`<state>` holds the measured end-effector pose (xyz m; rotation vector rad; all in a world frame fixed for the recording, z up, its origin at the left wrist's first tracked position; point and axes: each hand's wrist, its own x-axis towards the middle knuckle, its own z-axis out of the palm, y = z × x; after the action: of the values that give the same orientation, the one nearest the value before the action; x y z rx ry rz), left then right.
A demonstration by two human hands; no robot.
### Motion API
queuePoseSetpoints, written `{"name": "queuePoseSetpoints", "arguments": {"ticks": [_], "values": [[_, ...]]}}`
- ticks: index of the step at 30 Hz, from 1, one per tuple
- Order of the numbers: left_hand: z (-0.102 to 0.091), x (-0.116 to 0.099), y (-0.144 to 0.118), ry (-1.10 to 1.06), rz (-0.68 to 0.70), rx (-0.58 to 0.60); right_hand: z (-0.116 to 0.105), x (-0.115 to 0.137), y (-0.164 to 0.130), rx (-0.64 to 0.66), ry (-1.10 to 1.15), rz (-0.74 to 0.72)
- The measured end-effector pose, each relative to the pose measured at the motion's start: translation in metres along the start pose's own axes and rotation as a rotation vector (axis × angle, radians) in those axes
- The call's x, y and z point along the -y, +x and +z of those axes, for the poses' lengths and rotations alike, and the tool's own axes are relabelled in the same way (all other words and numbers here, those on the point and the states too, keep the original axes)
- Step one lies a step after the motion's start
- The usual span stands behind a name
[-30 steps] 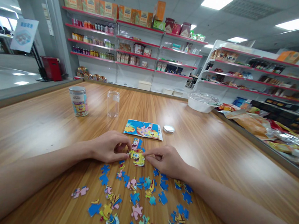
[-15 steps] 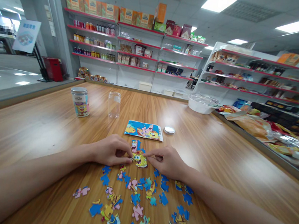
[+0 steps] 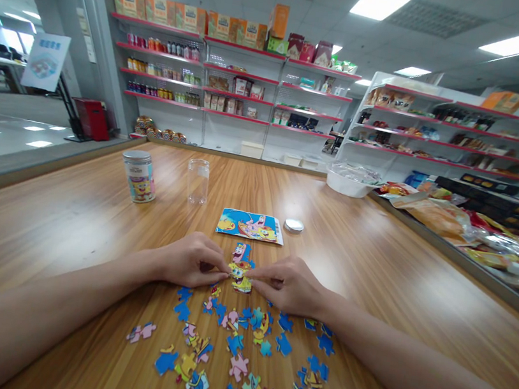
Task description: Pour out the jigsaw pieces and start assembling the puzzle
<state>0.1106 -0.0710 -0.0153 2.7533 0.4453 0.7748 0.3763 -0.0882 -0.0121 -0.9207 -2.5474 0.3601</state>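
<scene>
My left hand (image 3: 189, 262) and my right hand (image 3: 286, 282) meet at a small joined cluster of colourful cartoon puzzle pieces (image 3: 240, 268) on the wooden table (image 3: 376, 256). Both pinch its edges with thumb and fingertips from either side. Several loose puzzle pieces (image 3: 242, 353), blue, yellow and pink, lie scattered just in front of my hands. A printed reference picture (image 3: 250, 226) lies flat beyond the cluster.
A closed jar with a cartoon label (image 3: 139, 176) and an open clear jar (image 3: 198, 181) stand at the back left. A round metal lid (image 3: 294, 226) lies by the picture. A white bowl (image 3: 346, 179) and snack packets (image 3: 453, 222) sit right; stocked shelves (image 3: 236, 82) behind.
Both hands have closed in on the joined cluster, the right hand sliding slightly left. The cluster shifted a little under the fingers.
</scene>
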Motion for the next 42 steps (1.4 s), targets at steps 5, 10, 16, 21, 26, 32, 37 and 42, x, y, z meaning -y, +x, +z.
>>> {"name": "queuePoseSetpoints", "arguments": {"ticks": [5,10,16,21,26,32,37,42], "values": [[0.001,0.003,-0.002,-0.007,0.061,-0.028,0.001,0.000,0.000,-0.015,0.000,-0.011],[0.001,0.002,-0.001,-0.030,0.070,-0.008,-0.001,0.003,0.001,-0.003,0.005,0.045],[0.000,-0.001,0.002,-0.066,0.052,0.019,-0.002,0.008,0.001,-0.016,-0.030,0.118],[0.000,-0.001,0.002,-0.080,0.031,0.027,-0.002,0.009,0.002,-0.009,-0.026,0.131],[0.000,-0.002,0.001,-0.126,-0.002,0.037,-0.003,0.009,0.003,-0.002,-0.008,0.144],[-0.001,-0.004,0.001,-0.164,-0.007,0.053,-0.003,0.010,0.003,-0.006,0.000,0.150],[-0.003,-0.006,0.004,-0.172,-0.007,0.059,-0.003,0.009,0.002,-0.015,-0.003,0.144],[-0.002,-0.008,0.004,-0.168,-0.002,0.070,-0.003,0.008,0.003,-0.019,-0.006,0.131]]}}
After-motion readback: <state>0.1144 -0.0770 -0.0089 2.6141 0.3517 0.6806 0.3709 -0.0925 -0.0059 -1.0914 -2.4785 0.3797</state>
